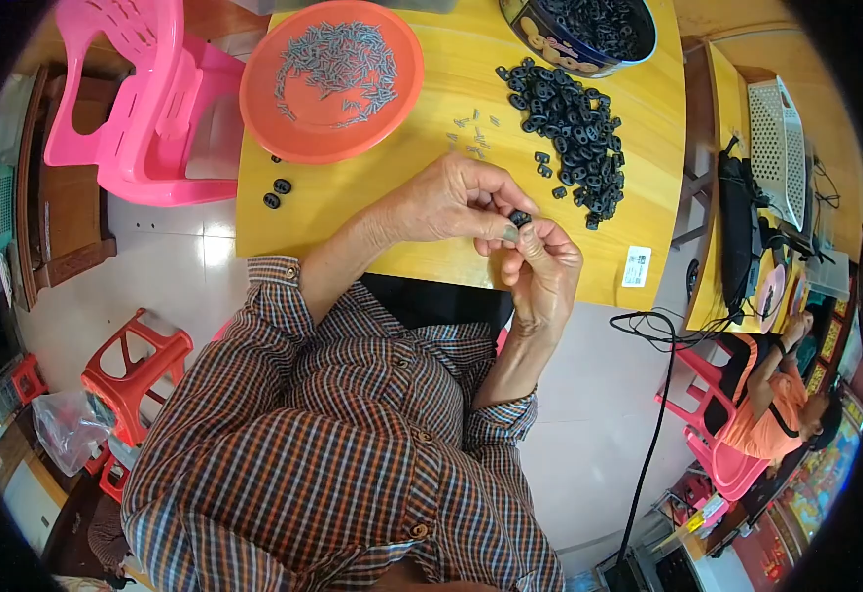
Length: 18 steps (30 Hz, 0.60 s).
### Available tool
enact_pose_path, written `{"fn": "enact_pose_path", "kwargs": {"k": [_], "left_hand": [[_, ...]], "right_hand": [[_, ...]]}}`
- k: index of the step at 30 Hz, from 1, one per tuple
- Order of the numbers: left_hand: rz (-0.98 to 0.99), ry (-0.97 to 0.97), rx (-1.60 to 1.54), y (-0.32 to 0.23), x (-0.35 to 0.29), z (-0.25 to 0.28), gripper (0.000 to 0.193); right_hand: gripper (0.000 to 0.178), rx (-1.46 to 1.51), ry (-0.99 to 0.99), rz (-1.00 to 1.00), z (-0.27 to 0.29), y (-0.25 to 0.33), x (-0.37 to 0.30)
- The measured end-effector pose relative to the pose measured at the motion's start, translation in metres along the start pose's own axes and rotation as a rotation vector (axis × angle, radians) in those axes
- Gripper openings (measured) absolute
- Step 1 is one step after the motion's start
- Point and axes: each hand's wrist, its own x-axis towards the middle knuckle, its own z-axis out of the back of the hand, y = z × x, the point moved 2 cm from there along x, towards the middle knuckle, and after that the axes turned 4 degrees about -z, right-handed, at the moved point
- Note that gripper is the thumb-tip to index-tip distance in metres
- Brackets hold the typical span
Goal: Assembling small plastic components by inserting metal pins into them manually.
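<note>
Close to the table's near edge, my left hand [456, 204] and my right hand [547, 261] meet, fingertips closed around one small black plastic piece [519, 218]. Whether a pin is also between the fingers cannot be made out. Beyond my right hand lies a heap of similar black pieces [572, 133], with two holes showing in many of them. Several thin grey metal pins [478, 151] are scattered just past my left hand. More pins [338, 64] fill an orange-red round plate [266, 128] at the far left. A few black pieces [272, 200] sit near the table's left edge.
A round tin [560, 57] full of black pieces stands at the far right of the yellow table [431, 259]. A white label [636, 266] lies at the right corner. Pink chair [145, 109] at left; black cable [660, 414] and a seated person [772, 409] at right.
</note>
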Motion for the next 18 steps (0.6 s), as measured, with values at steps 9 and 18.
{"fn": "enact_pose_path", "kwargs": {"k": [9,18], "left_hand": [[-0.13,-0.054,0.164,0.001,-0.004,0.003,0.029],[-0.082,-0.032,0.147,0.005,-0.012,0.003,0.034]], "right_hand": [[0.014,-0.036,0.007,0.045,-0.007,-0.001,-0.003],[0.014,-0.123,-0.022,0.031,-0.01,-0.001,-0.005]]}}
